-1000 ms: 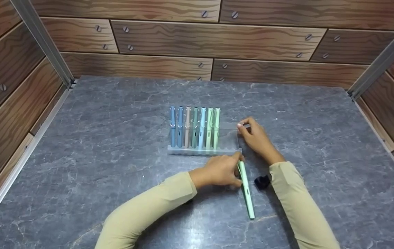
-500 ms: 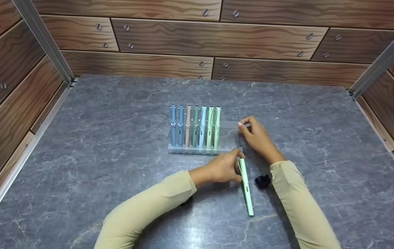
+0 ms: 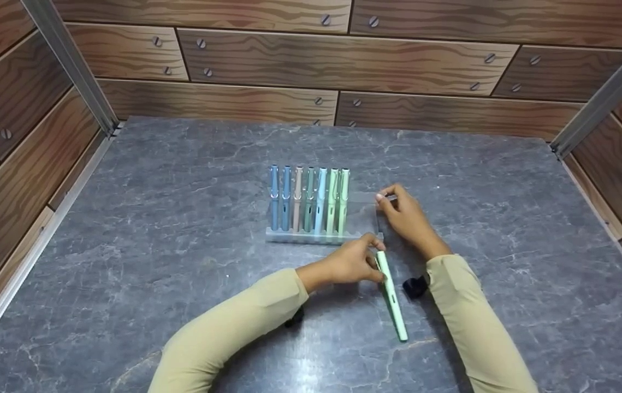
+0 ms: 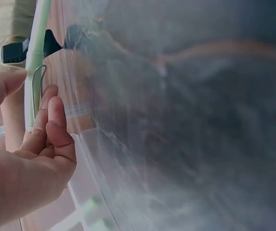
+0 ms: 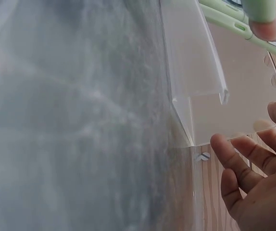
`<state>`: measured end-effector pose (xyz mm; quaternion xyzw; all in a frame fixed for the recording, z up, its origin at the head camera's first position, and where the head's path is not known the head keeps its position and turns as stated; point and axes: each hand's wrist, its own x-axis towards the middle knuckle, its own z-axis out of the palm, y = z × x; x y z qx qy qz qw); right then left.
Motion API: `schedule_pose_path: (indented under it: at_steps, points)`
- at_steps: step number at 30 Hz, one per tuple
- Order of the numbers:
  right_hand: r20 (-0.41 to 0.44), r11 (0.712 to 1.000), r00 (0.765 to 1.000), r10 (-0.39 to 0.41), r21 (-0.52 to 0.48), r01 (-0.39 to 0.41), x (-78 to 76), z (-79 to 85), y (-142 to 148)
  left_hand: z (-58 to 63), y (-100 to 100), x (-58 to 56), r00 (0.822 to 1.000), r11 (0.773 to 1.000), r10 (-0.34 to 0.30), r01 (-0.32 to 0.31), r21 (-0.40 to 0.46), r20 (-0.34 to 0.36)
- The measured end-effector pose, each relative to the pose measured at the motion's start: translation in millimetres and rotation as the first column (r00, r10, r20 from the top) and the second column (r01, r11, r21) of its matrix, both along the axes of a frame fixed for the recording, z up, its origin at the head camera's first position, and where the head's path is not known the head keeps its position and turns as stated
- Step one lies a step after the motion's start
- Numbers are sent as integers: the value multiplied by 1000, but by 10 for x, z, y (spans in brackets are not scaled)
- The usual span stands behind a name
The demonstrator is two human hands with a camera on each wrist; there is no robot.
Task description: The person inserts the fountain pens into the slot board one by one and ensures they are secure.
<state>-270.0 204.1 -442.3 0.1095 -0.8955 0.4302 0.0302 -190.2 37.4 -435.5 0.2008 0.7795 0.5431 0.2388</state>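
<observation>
My left hand (image 3: 351,262) pinches a light green pen (image 3: 394,300) between thumb and fingertips, in front of the right end of a clear pen stand (image 3: 316,238). In the left wrist view the pen (image 4: 34,67) shows its wire clip, which faces the fingers. The pen slants, its far end near the stand's front lip and its other end toward me. My right hand (image 3: 406,218) holds the stand's right side near the upper corner with thumb and fingertips. In the right wrist view these fingers (image 5: 229,154) lie at the clear panel's edge.
Several pens lean side by side in the stand: blue pens (image 3: 285,199) at the left, then a greyish-pink pen (image 3: 297,202), a dark green pen (image 3: 309,202), a light blue pen (image 3: 320,202) and light green pens (image 3: 343,202). Wood-patterned walls (image 3: 343,60) enclose the grey marbled table (image 3: 179,218).
The near end of the light green pen has swung slightly to the right, and my left thumb has shifted up along it. My right hand and the stand have stayed nearly in place.
</observation>
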Motion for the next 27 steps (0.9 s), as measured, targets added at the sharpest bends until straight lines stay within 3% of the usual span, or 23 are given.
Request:
schedule_pose_path:
  at_steps: [7,18,27]
  points:
    - [8,1000,1000,-5,-9,5,1,-1,-9,-14,-11,-10,999,996,34,-37,79,36]
    - [18,1000,1000,-3,-5,3,4,-10,2,0,-26,-33,999,999,40,-41,19,18]
    - [17,1000,1000,-9,11,9,-4,5,1,28,-34,-63,1000,999,27,-27,39,12]
